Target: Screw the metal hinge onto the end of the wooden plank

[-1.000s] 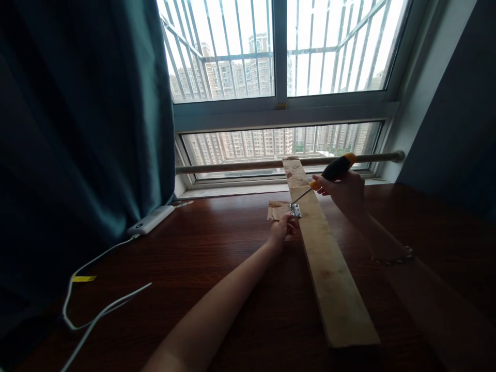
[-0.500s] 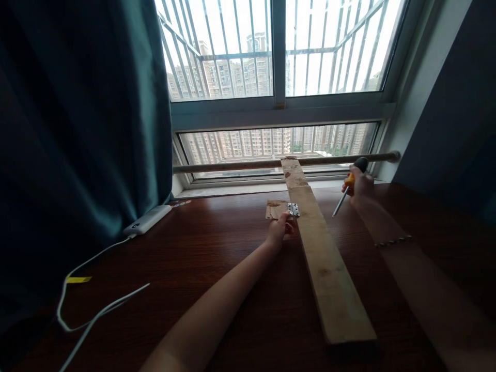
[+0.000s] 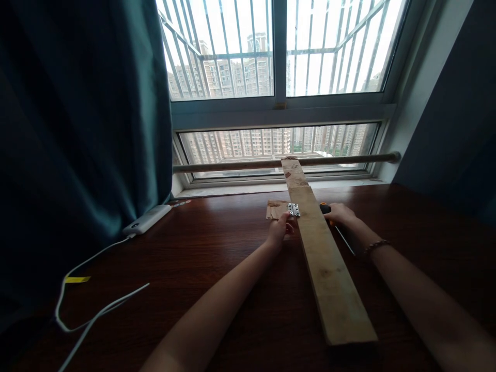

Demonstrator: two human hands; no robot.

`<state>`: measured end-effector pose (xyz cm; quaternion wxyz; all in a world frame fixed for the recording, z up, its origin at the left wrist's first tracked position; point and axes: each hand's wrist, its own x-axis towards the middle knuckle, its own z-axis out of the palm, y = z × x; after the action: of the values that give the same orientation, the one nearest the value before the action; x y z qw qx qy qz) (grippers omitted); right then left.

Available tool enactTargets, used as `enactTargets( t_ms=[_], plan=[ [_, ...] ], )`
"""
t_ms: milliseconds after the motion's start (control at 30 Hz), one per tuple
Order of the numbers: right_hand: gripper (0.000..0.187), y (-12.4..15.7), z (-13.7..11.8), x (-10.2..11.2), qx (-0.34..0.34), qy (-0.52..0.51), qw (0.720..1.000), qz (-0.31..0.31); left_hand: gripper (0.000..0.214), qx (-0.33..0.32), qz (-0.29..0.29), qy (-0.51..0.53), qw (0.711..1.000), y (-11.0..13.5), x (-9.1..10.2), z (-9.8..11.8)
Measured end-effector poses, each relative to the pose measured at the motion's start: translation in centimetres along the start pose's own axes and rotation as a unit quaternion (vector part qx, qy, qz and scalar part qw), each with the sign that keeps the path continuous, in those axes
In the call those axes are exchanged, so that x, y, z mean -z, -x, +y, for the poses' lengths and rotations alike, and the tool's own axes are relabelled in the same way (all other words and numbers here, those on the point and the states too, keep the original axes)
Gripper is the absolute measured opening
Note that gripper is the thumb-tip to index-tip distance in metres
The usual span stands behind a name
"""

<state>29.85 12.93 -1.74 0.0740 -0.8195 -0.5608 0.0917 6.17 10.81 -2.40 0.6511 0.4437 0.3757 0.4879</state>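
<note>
Dark wood table (image 3: 217,268) fills my view, with one long plank (image 3: 329,268) running away toward the window (image 3: 275,77). My left hand (image 3: 279,231) pinches the one small board (image 3: 276,209) by the single hinge (image 3: 293,209). My right hand (image 3: 341,214) lies closed around one screwdriver (image 3: 337,227) just beside the plank. One power bank (image 3: 146,219) and its cable (image 3: 96,310) sit left, beside the teal curtain (image 3: 77,129).

A long pale plank of rough, matt raw wood (image 3: 327,268) was laid on a glossy dark-brown wooden table (image 3: 217,258); a small shiny metal hinge (image 3: 293,209) was fixed to it.
</note>
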Motion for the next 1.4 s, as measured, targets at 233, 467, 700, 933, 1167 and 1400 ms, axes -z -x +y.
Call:
enactTargets(
  t_ms=[233, 467, 700, 933, 1167, 1400],
  plan=[
    [0.052, 0.4, -0.1, 0.0, 0.011, 0.028, 1.0, 0.008, 0.024, -0.005, 0.002, -0.006, 1.0, 0.1, 0.0, 0.0],
    [0.037, 2.7, -2.5, 3.5, -0.024, 0.024, 0.987, 0.156, 0.024, -0.003, 0.008, -0.004, 1.0, 0.2, -0.1, 0.1],
    [0.03, 6.2, -7.8, 4.4, 0.321, -0.28, 0.901, 0.081, 0.027, -0.005, -0.016, -0.013, 1.0, 0.3, 0.0, 0.2],
    [0.031, 6.4, -8.6, 2.5, 0.307, -0.314, 0.898, 0.03, 0.028, -0.009, -0.026, -0.012, 1.0, 0.2, 0.0, 0.1],
    [0.033, 6.4, -8.9, 2.1, 0.266, -0.308, 0.912, 0.041, 0.027, -0.006, -0.029, 0.002, 1.0, 0.1, 0.1, -0.1],
    [0.021, 6.7, -9.0, 1.9, 0.255, -0.356, 0.898, 0.043, 0.027, 0.015, -0.033, 0.028, 0.999, 0.1, 0.1, -0.2]
  ],
)
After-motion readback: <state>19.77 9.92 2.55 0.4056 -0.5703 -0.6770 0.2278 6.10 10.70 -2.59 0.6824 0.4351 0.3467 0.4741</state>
